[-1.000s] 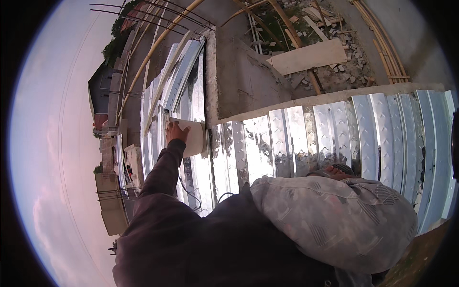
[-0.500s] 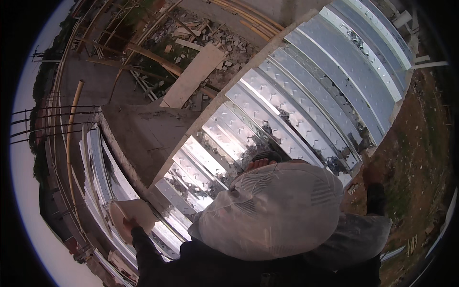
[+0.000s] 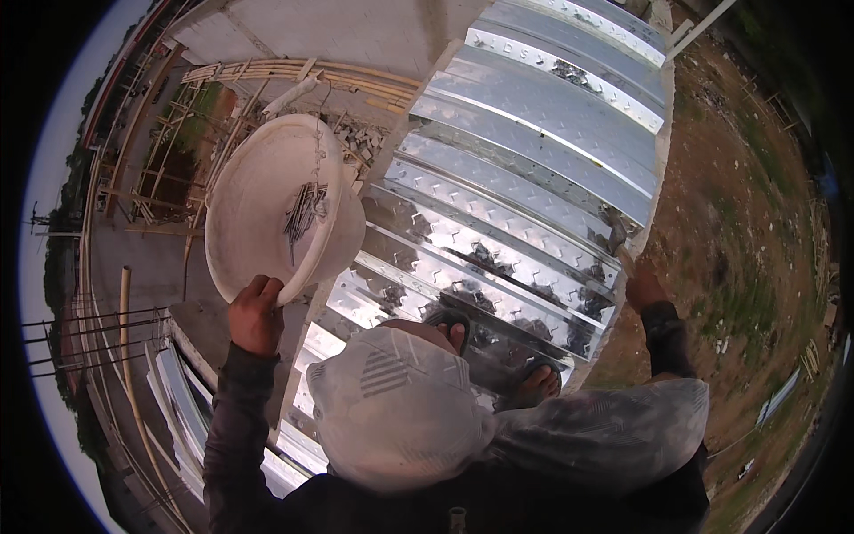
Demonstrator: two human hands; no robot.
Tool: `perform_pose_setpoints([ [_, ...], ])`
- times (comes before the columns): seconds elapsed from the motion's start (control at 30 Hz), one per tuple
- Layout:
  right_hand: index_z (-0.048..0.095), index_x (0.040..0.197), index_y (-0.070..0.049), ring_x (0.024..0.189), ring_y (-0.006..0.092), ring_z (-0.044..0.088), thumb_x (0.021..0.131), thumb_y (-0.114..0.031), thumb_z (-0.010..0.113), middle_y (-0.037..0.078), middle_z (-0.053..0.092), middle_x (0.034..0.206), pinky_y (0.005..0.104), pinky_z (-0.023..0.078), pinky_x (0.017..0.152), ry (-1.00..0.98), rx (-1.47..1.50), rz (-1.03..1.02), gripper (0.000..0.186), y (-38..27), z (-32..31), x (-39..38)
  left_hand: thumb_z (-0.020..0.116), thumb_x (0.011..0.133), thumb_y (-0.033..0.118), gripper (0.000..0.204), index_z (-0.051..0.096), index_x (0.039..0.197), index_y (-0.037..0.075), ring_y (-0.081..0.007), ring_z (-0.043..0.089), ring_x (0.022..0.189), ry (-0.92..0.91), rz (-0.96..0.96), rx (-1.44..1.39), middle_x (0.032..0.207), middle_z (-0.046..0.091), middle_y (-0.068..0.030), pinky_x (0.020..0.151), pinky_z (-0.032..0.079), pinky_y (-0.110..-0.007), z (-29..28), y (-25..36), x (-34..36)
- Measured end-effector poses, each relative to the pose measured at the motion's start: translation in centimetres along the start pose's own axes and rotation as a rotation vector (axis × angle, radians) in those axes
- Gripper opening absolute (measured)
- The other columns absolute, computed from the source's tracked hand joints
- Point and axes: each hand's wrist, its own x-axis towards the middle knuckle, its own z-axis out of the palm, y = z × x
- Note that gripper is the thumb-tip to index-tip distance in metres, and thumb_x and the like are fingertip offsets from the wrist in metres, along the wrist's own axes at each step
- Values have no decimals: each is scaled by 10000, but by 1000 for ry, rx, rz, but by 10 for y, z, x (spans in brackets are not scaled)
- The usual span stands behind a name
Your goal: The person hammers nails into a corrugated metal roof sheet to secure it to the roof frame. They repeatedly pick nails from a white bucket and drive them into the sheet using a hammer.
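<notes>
One off-white bucket, tilted beside the left edge of the ribbed metal decking, holds uncountable nails; the left hand has its fingers clamped on the rim. At the decking's right edge, the right hand's fingers wrap one pale handle; two sandalled feet stand on it.

The left forearm rises from below in a dark sleeve, wrist nearly straight. The left hand sits beyond the metal deck's left edge, knuckles up, fingers bent into a grip. The right forearm points upward, bringing the right hand just beside the deck's right edge; its finger pose is hard to make out. Both knees are bent, the feet on the deck.
</notes>
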Motion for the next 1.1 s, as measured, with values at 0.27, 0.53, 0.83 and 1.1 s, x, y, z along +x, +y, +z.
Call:
perform_pose_setpoints([
  [0.27, 553, 1108, 54, 1024, 485, 609, 857, -130, 513, 347, 624, 1054, 533, 484, 880, 28, 81, 56, 314, -11, 6, -5, 642, 786, 103, 194, 623, 978, 86, -321, 656, 748, -309, 539, -27, 837, 604, -102, 677, 536, -416, 42, 105, 95],
  [0.53, 517, 1096, 46, 976, 508, 609, 872, -153, 521, 345, 630, 1014, 551, 491, 851, 67, 122, 118, 300, -7, 8, -15, 745, 797, 240, 330, 649, 1083, 106, -322, 691, 826, -1052, 518, -348, 838, 723, -118, 762, 526, -443, 22, 109, 143],
  [0.83, 501, 1122, 46, 999, 491, 613, 874, -183, 542, 324, 628, 1062, 547, 497, 854, 66, 88, 73, 340, -7, 20, -7, 663, 817, 152, 181, 726, 980, 107, -315, 601, 1102, -381, 371, -1, 1222, 598, -136, 910, 506, -425, 212, 98, 173],
  [1.1, 465, 1151, 51, 987, 501, 610, 878, -182, 539, 345, 623, 1036, 550, 497, 845, 69, 138, 107, 367, 2, 20, -11, 630, 883, 223, 224, 718, 1058, 112, -369, 649, 978, -679, 252, 60, 1010, 685, -166, 873, 521, -449, 187, 84, 172],
])
